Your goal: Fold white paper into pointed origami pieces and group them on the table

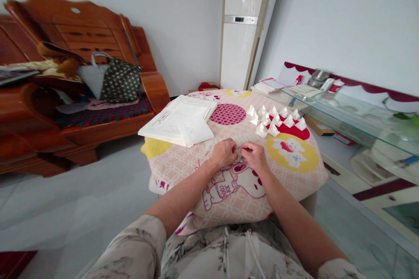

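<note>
Patterned garment, hands pinching a whitish piece — mostly hidden — between them, folded papers beyond, at right

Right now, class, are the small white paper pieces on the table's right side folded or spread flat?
Folded: the white paper pieces stand in pointed peaks on the patterned tablecloth, while the stacked sheets lie flat.

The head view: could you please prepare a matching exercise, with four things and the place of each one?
1. paper stack
2. dark patterned bag
3. white pointed pieces
4. tall white unit

A. right part of the tablecloth, as pictured
B. the room's corner
C. left part of the tablecloth, as pictured
D. wooden bench

Pairs: 1-C; 2-D; 3-A; 4-B
</note>
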Demonstrator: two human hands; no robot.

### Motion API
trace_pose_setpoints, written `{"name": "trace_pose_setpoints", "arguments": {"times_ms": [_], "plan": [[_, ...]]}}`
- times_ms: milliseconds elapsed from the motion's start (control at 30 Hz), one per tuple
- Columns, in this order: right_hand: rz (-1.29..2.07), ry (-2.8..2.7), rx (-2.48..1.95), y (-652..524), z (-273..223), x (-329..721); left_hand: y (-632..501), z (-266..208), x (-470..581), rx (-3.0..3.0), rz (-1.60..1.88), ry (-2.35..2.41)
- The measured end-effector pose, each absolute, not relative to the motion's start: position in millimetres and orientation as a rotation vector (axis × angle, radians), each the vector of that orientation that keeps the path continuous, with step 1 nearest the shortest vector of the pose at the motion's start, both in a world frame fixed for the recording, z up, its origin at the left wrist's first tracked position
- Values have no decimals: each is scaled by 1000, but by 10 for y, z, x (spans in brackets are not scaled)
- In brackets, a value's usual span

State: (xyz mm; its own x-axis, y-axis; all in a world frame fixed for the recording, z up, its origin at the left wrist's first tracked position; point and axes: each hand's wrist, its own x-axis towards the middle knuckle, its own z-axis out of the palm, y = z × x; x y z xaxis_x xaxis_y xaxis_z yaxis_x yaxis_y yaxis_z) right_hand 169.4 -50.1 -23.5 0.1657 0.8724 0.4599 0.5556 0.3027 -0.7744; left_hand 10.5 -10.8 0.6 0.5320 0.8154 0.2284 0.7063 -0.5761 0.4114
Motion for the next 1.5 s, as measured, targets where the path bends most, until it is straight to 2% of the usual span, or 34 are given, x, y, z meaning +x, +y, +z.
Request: {"name": "trace_pose_setpoints", "arguments": {"times_ms": [500,867,1233,1500], "plan": [[429,-1561,-1400,-523,-162,1617,-112,-12,131,2466,558,1343],[344,-1529,-1418,-519,-223,1644,-135,19,111,2488,610,1313],[505,-1379,-1330,-489,-286,1713,-134,28,107,2484,595,1310],[573,-1281,-1426,-465,-270,1767,-146,39,114,2476,616,1295]]}}
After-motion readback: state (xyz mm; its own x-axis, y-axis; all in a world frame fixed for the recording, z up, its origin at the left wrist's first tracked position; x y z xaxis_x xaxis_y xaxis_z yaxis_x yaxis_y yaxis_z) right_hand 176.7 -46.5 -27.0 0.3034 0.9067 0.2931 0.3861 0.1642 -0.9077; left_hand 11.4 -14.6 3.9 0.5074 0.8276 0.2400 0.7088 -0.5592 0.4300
